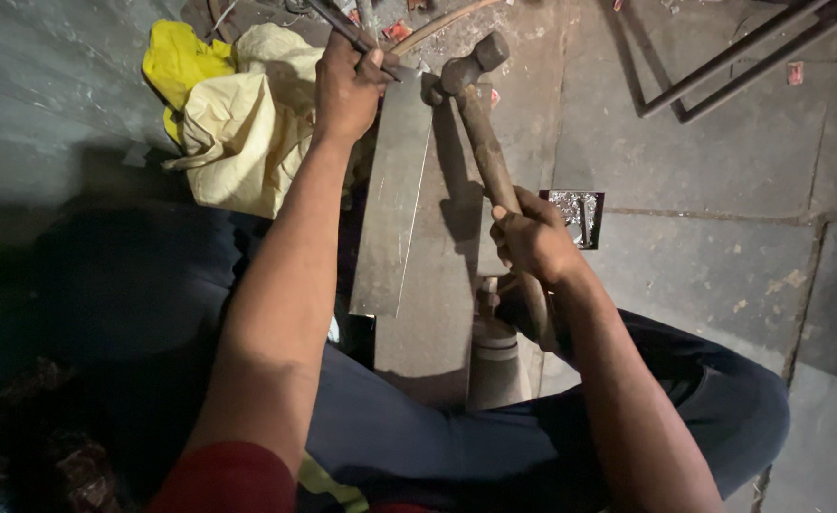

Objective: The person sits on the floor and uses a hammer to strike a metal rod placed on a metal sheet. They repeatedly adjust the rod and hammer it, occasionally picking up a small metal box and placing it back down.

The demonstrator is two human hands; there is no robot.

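Observation:
My left hand (pixel 347 87) is closed around a thin dark metal tool (pixel 342 27), a chisel or punch, whose tip rests at the far end of a long grey sheet-metal strip (pixel 392 204). The strip lies lengthwise away from me over a metal block (pixel 433 275) between my knees. My right hand (pixel 532 242) grips the worn wooden handle of a hammer (pixel 480 133). Its dark steel head (pixel 466 68) is raised just right of the tool, close to the strip's far end.
Yellow cloth or plastic (pixel 233 114) is bunched on the stone floor at the upper left. A small square tin of metal bits (pixel 575 214) sits right of the hammer. A metal rod frame (pixel 741 62) lies at the upper right. A grey cylinder (pixel 494 366) stands under the block.

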